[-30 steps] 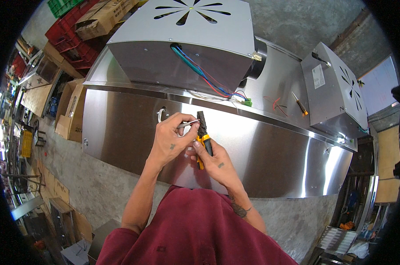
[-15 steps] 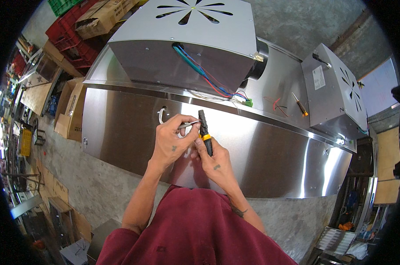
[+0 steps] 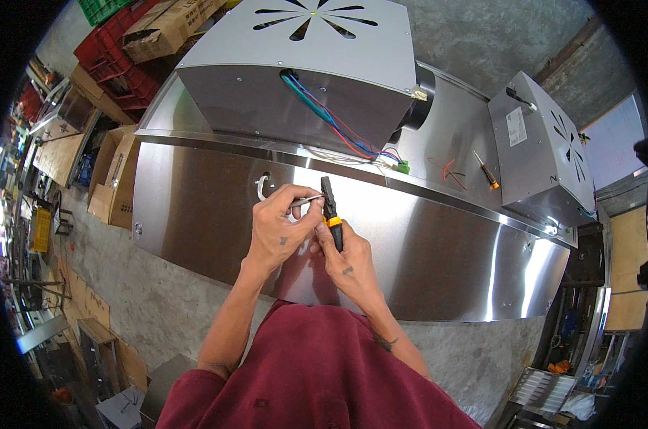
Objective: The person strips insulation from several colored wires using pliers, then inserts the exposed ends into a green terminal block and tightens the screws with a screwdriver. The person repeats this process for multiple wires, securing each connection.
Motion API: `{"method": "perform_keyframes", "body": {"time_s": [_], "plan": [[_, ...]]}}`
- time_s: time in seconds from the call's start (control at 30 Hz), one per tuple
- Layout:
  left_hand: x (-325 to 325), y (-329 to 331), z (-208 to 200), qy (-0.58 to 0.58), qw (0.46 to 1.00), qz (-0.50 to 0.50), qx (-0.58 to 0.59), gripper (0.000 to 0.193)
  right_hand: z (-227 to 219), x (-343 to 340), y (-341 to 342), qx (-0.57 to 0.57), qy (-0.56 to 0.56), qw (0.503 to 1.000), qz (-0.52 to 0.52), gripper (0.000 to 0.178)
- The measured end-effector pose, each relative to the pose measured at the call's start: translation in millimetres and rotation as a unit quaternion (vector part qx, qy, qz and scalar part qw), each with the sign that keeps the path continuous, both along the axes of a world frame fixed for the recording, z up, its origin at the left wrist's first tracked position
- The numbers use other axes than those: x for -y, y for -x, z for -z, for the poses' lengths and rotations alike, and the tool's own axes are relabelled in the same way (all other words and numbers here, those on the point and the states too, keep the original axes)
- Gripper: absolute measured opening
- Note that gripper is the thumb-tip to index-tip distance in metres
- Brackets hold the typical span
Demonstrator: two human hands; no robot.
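Note:
My left hand (image 3: 275, 227) is closed in a pinch on a grey-white cable (image 3: 304, 201), whose thin end reaches to the jaws of a pair of pliers. Those pliers (image 3: 329, 197) have dark jaws and black-and-yellow handles. My right hand (image 3: 351, 266) is wrapped round the handles, with the jaws pointing away from me. Whether the jaws touch the wire is too small to tell. Just beyond my left hand, a white cable loop (image 3: 261, 189) comes out of a hole in the steel panel (image 3: 424, 250); my fingers hide whether it joins the held cable.
Behind the panel stands a large grey metal box (image 3: 302, 100) with blue, green and red wires (image 3: 331, 125) ending near a green connector (image 3: 402, 166). A second grey box (image 3: 531, 150) is at right, beside a screwdriver (image 3: 489, 174) and loose red wire (image 3: 449, 170). Cardboard boxes (image 3: 115, 175) stand at left.
Almost nothing differs; my right hand and the pliers have shifted very slightly. Both holds are the same.

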State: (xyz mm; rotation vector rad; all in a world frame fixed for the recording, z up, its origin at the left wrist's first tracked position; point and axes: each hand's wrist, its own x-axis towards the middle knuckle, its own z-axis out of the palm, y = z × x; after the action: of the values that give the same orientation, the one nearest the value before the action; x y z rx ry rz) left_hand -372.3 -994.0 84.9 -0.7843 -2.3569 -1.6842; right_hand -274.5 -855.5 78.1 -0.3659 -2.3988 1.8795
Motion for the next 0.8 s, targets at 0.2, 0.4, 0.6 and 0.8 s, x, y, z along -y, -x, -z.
{"method": "perform_keyframes", "body": {"time_s": [0.2, 0.4, 0.6, 0.8], "plan": [[-1, 0, 0, 0.002, 1.000, 0.005, -0.012, 0.012, 3, 2, 1, -0.029, 0.010, 0.999, 0.012, 0.044], [0, 0, -4, 0.010, 1.000, 0.001, -0.005, 0.012, 1, -2, 3, -0.031, -0.051, 0.998, 0.003, 0.041], [1, 0, -3, 0.008, 1.000, 0.001, -0.001, 0.012, 11, -4, 3, -0.027, -0.112, 0.993, -0.001, 0.038], [13, 11, -25, 0.102, 0.976, 0.110, 0.158, 0.027, 9, -3, 4, -0.018, -0.036, 0.999, 0.014, 0.035]]}}
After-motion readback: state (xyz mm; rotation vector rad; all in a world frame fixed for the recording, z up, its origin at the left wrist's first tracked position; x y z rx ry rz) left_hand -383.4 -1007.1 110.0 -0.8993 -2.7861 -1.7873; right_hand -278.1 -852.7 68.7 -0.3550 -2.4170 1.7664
